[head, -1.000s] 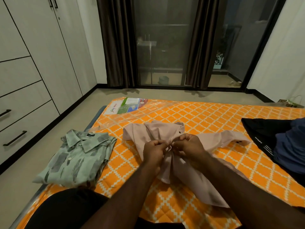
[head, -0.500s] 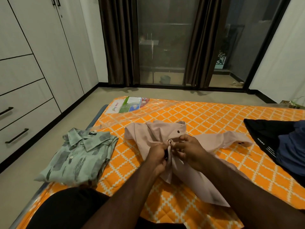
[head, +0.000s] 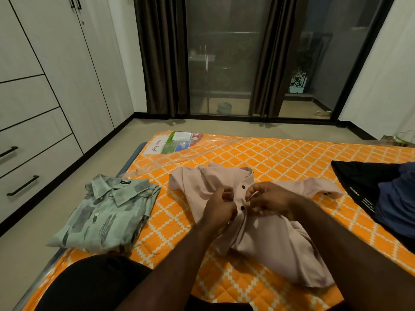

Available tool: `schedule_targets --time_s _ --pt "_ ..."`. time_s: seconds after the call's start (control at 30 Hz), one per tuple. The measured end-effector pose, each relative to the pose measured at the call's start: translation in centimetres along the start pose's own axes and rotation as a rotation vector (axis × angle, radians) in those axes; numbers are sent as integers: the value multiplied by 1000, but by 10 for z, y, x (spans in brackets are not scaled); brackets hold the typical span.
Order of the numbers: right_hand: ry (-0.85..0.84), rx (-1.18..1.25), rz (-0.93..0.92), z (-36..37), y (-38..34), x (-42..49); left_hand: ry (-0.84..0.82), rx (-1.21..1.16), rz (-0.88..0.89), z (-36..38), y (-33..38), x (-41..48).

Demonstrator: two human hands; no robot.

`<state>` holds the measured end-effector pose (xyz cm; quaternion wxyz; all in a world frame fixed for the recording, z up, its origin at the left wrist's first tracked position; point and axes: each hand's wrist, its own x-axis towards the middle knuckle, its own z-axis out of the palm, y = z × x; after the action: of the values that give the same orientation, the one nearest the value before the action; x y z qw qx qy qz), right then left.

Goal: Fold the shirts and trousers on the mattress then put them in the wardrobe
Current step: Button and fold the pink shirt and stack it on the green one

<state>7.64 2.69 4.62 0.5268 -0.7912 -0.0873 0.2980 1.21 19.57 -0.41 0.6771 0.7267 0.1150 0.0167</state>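
Observation:
A pale pink shirt (head: 265, 239) lies spread and rumpled on the orange patterned mattress (head: 280, 153), collar away from me. My left hand (head: 221, 204) pinches the left side of its button placket and my right hand (head: 268, 199) pinches the right side, just below the collar. Two dark buttons show between my fingers. A folded green patterned shirt (head: 105, 212) rests at the mattress's left edge. Dark black and blue garments (head: 390, 196) lie in a heap at the right edge.
White wardrobe doors and drawers (head: 45, 97) line the left wall across a strip of floor. A clear plastic sheet with a printed label (head: 177, 143) covers the mattress's far left corner. Dark curtains and glass doors (head: 224, 57) stand beyond.
My hands have moved slightly apart on the shirt front, so the placket and two dark buttons now show between them. The view has tilted a little upward.

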Motion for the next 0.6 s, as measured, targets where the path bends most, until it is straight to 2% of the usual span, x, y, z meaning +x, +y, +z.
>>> schedule_targets --time_s 0.07,0.13,0.17,0.23,0.27,0.3,0.33,0.37,0.43,0.5,0.53,0.6 --pt "262 60 -83 -3 -5 1 -129 -141 -43 5 5 -3" --pt "526 112 -140 -4 -3 8 -306 -112 -52 4 9 -7" --pt "582 100 -135 -4 2 13 -460 -60 -56 1 12 -10" --pt "552 -4 -85 3 10 18 -782 99 -49 -4 18 -19" --pt "516 -87 -55 7 14 21 -860 165 -33 -4 18 -20" --pt "494 -167 -46 10 18 24 -852 205 -11 -3 19 -21" --pt "485 -242 -73 14 21 26 -758 223 19 -1 20 -20" --pt "480 -307 -133 17 19 26 -591 209 40 0 20 -18" --pt "419 -464 -321 23 11 23 -104 169 61 -2 16 -7" --pt "244 -556 -464 30 0 13 348 166 78 -12 11 5" --pt "121 -588 -503 33 -5 8 471 158 82 -19 8 10" --pt "-146 -721 -517 43 -11 1 532 144 54 -27 9 15"
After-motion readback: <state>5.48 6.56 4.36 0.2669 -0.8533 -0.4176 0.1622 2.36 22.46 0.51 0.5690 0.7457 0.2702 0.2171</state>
